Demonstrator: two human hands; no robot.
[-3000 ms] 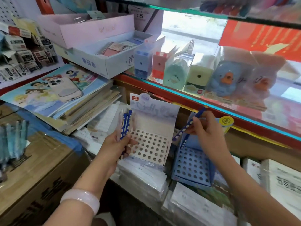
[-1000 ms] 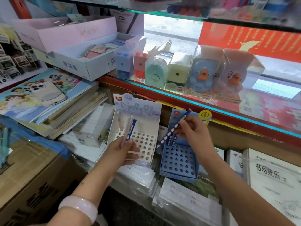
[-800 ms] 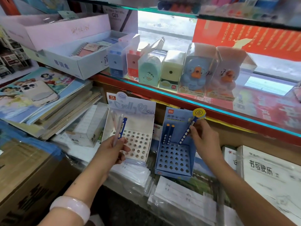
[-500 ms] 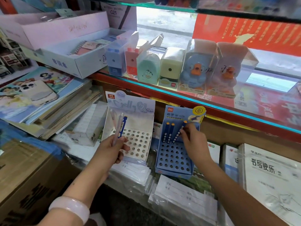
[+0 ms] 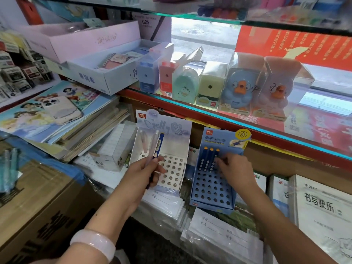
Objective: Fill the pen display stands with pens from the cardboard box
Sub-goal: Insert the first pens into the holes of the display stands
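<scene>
The right hand (image 5: 235,171) reaches into the back row of the blue display stand (image 5: 211,189), its fingertips (image 5: 219,161) curled against the third dark-blue pen (image 5: 216,158) standing there; whether they pinch the barrel or only press on it cannot be told. Just left of those fingertips two more blue pens (image 5: 207,159) stand upright in neighbouring holes, orange tips up. Below the hand the stand's remaining holes show open.

The left hand (image 5: 144,173) pinches a small bunch of pens (image 5: 155,149) between thumb and curled fingers: a pale translucent one and a blue one, both pointing up and slightly tilted. Directly behind that grip sits the white display stand (image 5: 171,172), its perforated floor showing past the knuckles. A pale bangle (image 5: 94,244) circles the left wrist. Well to the left of this hand lies the cardboard box (image 5: 36,197), with blurred light-blue pens (image 5: 9,168) on top of it.
</scene>
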